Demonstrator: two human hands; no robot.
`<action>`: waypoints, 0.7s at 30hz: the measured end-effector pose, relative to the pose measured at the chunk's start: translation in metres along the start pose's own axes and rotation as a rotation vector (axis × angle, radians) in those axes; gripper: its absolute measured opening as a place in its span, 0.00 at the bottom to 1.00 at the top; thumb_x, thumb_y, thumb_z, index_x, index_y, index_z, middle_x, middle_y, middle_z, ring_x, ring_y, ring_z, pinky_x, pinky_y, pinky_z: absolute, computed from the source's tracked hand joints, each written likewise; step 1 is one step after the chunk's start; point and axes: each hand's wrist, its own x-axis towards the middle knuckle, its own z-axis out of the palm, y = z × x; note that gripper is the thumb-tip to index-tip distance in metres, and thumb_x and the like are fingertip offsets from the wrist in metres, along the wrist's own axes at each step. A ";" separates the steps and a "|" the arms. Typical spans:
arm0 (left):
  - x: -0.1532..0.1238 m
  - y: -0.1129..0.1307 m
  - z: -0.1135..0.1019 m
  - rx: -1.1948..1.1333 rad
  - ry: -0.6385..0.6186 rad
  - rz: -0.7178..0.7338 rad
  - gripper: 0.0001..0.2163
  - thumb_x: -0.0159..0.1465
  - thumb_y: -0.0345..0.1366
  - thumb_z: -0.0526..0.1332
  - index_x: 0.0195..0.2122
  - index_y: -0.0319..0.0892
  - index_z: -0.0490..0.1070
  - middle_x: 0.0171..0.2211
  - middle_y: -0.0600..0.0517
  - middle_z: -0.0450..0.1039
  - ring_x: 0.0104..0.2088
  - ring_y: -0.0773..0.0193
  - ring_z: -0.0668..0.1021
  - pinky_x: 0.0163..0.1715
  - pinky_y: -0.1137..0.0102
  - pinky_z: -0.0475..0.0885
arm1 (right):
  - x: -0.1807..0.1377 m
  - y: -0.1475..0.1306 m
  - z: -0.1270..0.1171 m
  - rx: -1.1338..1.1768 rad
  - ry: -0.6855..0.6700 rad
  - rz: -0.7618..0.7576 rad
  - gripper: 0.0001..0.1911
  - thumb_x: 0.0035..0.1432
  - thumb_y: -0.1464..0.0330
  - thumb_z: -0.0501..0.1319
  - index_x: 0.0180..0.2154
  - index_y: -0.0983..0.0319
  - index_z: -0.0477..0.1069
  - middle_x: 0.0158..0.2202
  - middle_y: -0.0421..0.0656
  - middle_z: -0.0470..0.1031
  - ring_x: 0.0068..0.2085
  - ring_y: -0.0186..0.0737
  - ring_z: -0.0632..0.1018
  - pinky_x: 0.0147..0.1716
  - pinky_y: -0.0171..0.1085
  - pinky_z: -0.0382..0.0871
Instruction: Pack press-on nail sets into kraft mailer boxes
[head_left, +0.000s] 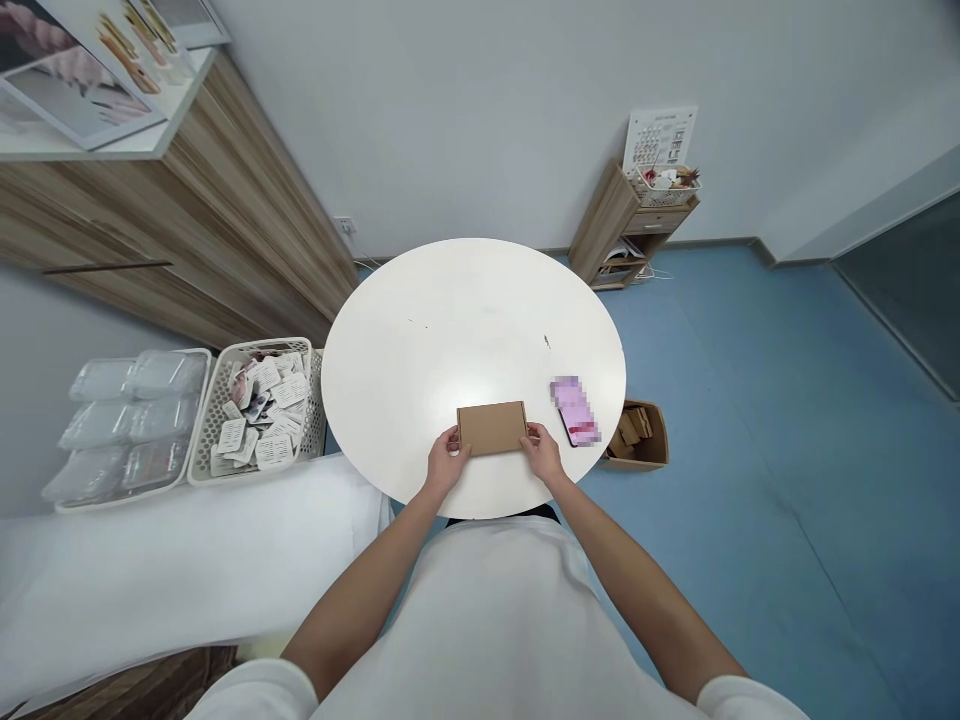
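Note:
A small flat brown cardboard box (492, 427) lies closed on the round white table (450, 340) near its front edge. My left hand (445, 464) grips the box's left end with curled fingers. My right hand (543, 455) grips its right end the same way. Just right of the box, a pink blurred phone (575, 410) lies on the table.
A white basket (259, 408) full of small packets and a tray of clear plastic bags (124, 425) stand to the left. An open cardboard box (637, 437) sits on the blue floor to the right of the table. A wooden shelf (626, 225) stands at the far wall.

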 end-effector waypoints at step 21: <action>-0.027 0.139 0.109 0.294 -0.052 0.311 0.21 0.56 0.39 0.56 0.51 0.46 0.60 0.42 0.47 0.62 0.41 0.61 0.70 0.30 0.69 0.71 | -0.019 0.003 -0.133 0.192 0.276 -0.037 0.16 0.51 0.61 0.55 0.42 0.61 0.63 0.34 0.44 0.70 0.32 0.36 0.72 0.29 0.35 0.68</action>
